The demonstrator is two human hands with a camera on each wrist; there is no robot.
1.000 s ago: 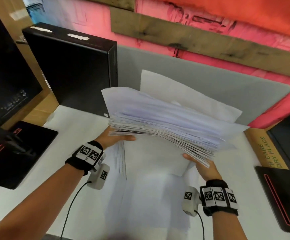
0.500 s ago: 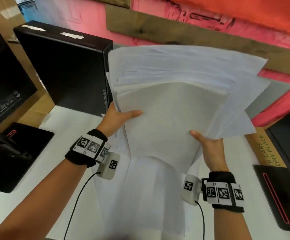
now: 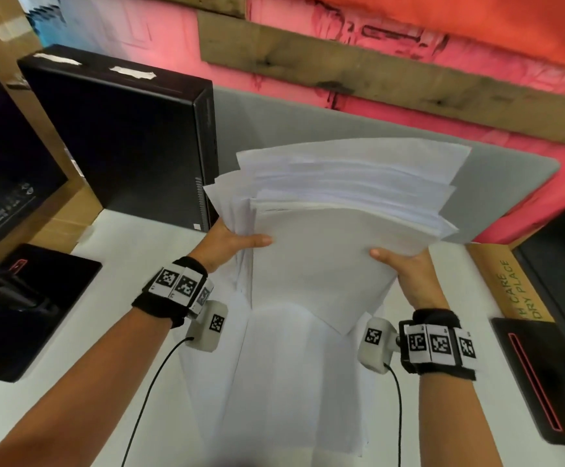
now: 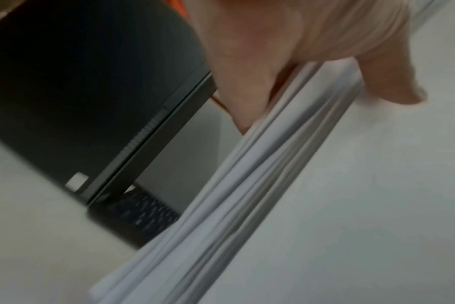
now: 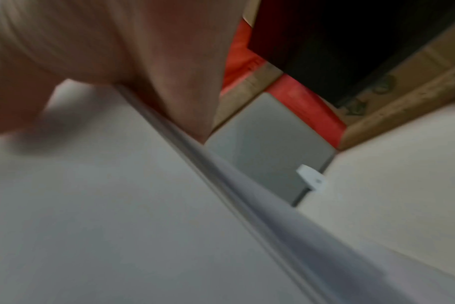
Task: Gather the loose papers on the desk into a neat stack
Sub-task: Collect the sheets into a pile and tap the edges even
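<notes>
1. Progress, as I judge it: most of the gathering looks done; the thick bundle of white paper sheets (image 3: 341,230) is held up on edge above the white desk top (image 3: 82,332), tilted back toward the grey felt divider panel (image 3: 510,170), and its top edges are stepped and fanned, not level; what is left is to square those edges, likely by tapping the bundle on the desk, and to lay it flat.
2. More flat white sheets (image 3: 301,382) lie on the desk right under the bundle, between the forearms; they appear not yet gathered, so they probably have to join the stack too.
3. The left hand (image 3: 230,242) grasps the bundle's left edge, thumb across the front sheet and fingers behind; the left wrist view confirms it, the thumb (image 4: 392,82) on the face and a finger (image 4: 244,98) pressed to the far side of the layered edges.
4. The right hand (image 3: 409,267) grasps the lower right edge the same way, thumb on the front; its fingers are behind the paper.
5. Hard to make out: the right wrist view is heavily blurred, showing only skin, paper edge and a small white object (image 5: 312,179) I cannot identify; the bundle's bottom edge hides whether it touches the sheets below; the black upright computer case (image 3: 122,139) at the left is partly behind the bundle; the number of sheets lying on the desk cannot be told.
</notes>
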